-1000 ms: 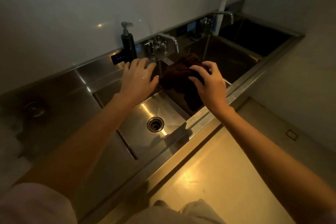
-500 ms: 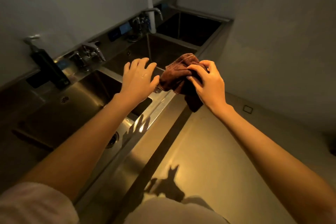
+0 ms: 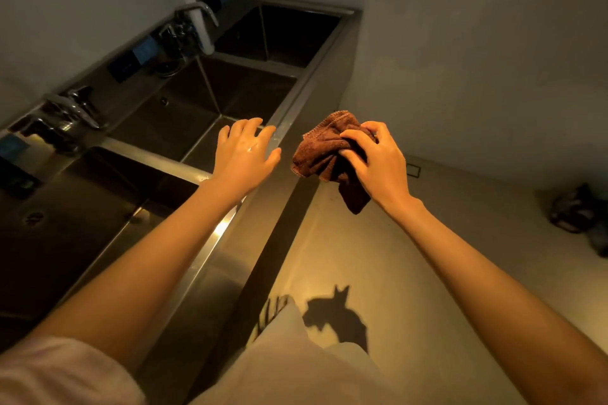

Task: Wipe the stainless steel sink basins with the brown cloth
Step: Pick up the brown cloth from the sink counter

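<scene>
3 basins [image 3: 210,102], 2 faucets [image 3: 65,112] — 1 cloth [image 3: 324,148]

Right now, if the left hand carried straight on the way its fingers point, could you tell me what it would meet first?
Probably the sink's steel front rim, just ahead of the left hand, then the middle basin beyond. Depth is unclear, so the hand may pass above the rim.

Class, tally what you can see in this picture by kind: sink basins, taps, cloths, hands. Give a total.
Sink basins: 3
Taps: 2
Cloths: 1, brown cloth
Hands: 2, left hand, right hand
Total: 8
</scene>
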The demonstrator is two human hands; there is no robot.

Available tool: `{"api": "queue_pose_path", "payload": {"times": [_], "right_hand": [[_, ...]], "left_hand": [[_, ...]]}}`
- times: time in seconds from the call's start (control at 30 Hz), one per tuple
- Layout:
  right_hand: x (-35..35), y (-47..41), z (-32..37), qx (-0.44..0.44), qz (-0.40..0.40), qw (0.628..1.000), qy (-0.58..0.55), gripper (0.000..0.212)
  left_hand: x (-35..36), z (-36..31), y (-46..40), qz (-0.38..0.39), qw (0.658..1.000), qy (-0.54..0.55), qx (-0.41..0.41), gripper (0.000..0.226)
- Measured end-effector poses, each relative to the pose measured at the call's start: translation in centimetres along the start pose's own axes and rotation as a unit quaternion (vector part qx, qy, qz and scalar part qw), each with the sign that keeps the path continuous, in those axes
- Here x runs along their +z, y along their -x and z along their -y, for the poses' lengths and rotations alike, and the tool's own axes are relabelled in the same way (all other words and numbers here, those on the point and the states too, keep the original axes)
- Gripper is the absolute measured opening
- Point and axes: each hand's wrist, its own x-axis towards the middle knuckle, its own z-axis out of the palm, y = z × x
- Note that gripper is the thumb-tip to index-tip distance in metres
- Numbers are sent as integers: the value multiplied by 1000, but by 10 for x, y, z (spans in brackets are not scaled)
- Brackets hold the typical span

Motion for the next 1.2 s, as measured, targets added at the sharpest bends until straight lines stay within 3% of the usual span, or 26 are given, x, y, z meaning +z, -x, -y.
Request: {"api": "queue_pose_path", "payload": {"times": [0.43,0.87,1.2], "right_hand": [[46,-125,-33,-24,10,999,31,28],[106,-259,-39,-64,29,997,-13,28],[148,-357,-51,-163,99,979,-77,29]], "left_hand": [[40,44,-128,14,999,35,-19,49],[64,85,-234,42,997,30,-65,52],[49,110,-273,-53,978,12,-199,43]]}}
